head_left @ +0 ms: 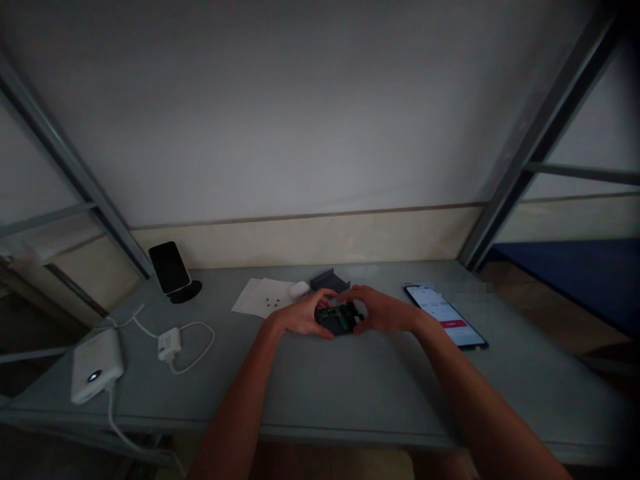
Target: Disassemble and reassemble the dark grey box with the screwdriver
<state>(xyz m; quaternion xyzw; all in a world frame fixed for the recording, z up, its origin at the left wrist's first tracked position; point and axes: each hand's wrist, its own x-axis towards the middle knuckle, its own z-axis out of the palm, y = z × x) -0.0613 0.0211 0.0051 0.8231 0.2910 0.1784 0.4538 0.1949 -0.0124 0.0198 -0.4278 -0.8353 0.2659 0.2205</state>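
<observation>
Between my two hands is a small dark device with an exposed green circuit board (340,319), its top side uncovered. My left hand (305,316) grips its left edge, thumb at the near side and fingers at the far side. On the opposite edge, my right hand (376,309) holds it in the same curled way. Just behind the hands lies a dark grey cover-like piece (330,281). White paper sheets (255,298) rest to the left, with several tiny dark screw-like bits (273,303) on them. A small white rounded case (299,289) sits at the paper's right edge.
On the right lies a phone with a lit screen (447,317). A white power bank (97,367), a white adapter with cable (169,344) and a black-screened device on a round stand (171,270) occupy the left. Metal frame posts (545,133) flank the grey desk (320,393).
</observation>
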